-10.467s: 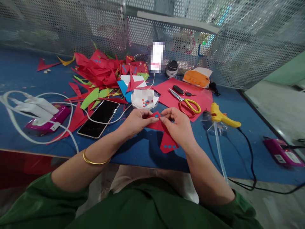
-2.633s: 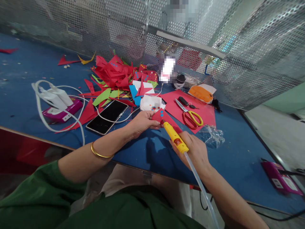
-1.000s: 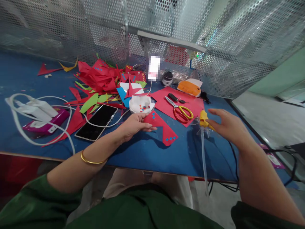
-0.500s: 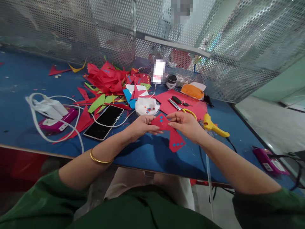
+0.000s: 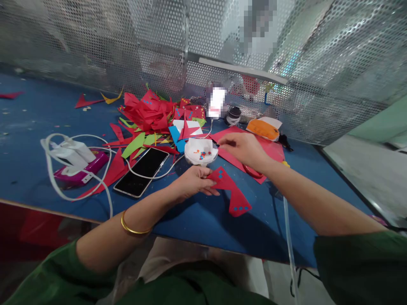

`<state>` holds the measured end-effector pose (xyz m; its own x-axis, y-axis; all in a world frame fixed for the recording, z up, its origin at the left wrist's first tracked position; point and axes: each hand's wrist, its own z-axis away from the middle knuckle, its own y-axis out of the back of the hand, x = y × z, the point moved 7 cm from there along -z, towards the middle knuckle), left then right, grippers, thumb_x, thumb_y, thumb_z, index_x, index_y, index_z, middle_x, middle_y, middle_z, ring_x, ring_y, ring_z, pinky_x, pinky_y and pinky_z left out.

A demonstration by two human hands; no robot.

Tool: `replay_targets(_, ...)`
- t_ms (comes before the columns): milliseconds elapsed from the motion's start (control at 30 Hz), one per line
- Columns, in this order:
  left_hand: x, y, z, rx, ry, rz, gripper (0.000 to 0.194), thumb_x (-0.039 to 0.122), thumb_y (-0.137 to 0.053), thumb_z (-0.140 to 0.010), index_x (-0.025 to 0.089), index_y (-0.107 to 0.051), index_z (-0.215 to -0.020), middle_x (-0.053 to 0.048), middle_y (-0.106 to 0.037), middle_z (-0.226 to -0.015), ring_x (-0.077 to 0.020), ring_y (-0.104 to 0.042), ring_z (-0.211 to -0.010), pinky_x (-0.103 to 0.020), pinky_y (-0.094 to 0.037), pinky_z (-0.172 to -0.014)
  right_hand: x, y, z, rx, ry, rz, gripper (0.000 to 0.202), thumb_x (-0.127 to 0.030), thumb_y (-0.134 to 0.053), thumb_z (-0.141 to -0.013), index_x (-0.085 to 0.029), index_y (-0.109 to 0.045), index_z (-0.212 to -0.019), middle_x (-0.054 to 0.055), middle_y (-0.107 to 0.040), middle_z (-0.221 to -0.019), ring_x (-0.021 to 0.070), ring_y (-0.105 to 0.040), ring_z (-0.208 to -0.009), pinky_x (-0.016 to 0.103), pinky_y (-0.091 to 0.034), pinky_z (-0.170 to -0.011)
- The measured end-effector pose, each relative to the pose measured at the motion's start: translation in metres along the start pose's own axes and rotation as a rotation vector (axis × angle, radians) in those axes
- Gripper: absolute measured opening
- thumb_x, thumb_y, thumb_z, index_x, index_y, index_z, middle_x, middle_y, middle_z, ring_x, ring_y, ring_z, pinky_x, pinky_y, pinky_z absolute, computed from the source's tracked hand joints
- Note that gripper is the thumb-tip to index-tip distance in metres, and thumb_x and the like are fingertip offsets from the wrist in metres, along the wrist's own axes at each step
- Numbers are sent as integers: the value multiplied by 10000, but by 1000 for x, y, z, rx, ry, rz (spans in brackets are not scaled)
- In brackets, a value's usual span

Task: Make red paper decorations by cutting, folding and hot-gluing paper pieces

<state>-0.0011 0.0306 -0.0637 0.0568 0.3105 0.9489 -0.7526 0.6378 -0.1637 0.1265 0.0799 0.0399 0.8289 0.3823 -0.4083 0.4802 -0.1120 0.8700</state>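
My left hand (image 5: 195, 184) pinches one corner of a red paper cutout (image 5: 239, 198) above the front of the table. Small blue diamond pieces are stuck near both ends of this cutout. Up and to the right, my right hand (image 5: 243, 146) hovers at the right side of a small bowl (image 5: 188, 159) lined with white paper. Its thumb and fingers are drawn together; anything between them is too small or hidden to make out. Tiny red, orange and blue bits (image 5: 202, 156) lie in the bowl.
Behind the bowl rises a heap of red paper cutouts (image 5: 149, 112). To the left lie a phone (image 5: 143, 171), a white cable (image 5: 49, 169) and a purple box (image 5: 95, 163). A red sheet (image 5: 273, 148) lies beneath my right hand. Perforated metal (image 5: 152, 55) stands along the back.
My right hand has let go of the red paper cutout and moved up to beside the bowl. My left hand still holds the cutout. The view has shifted slightly.
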Motion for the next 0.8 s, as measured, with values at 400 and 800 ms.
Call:
replay_targets(400, -1, 0, 2, -3, 20, 13, 122, 223, -722, -749, 130, -685, -819, -45, -722, -716, -158, -728, -696, -215, -510, -629, -13, -89, -67, -377, 243, 651, 265, -141, -531, -839, -201, -784, -887, 94, -776, -964, 225, -672, -895, 328, -349, -733)
replay_targets(800, 0, -3, 4, -32, 17, 0, 47, 171, -655, -791, 132, -676, -809, -30, -707, -707, -135, -721, -693, -198, -495, -616, -9, -94, -62, -399, 268, 703, 274, -162, -525, -858, -212, -784, -933, 85, -772, -980, 212, -663, -877, 335, -317, -733)
